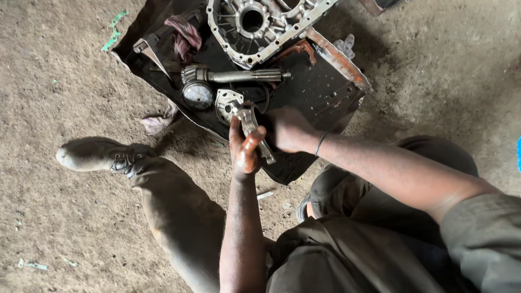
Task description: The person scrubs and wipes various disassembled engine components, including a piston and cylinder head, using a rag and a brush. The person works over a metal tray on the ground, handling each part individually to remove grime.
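My left hand grips a small greasy metal part, a curved fork-like piece that sticks out below the thumb. My right hand is closed beside it, touching the upper end of the same part. Both hands hover over a black oily sheet on the dirt floor. Just beyond the hands lie a round bearing-like housing, a dark gear and a splined steel shaft.
A large aluminium gearbox casing sits at the top of the sheet, with a dark rag to its left and a rusty metal strip on the right. My left leg and shoe stretch across the dirt ground.
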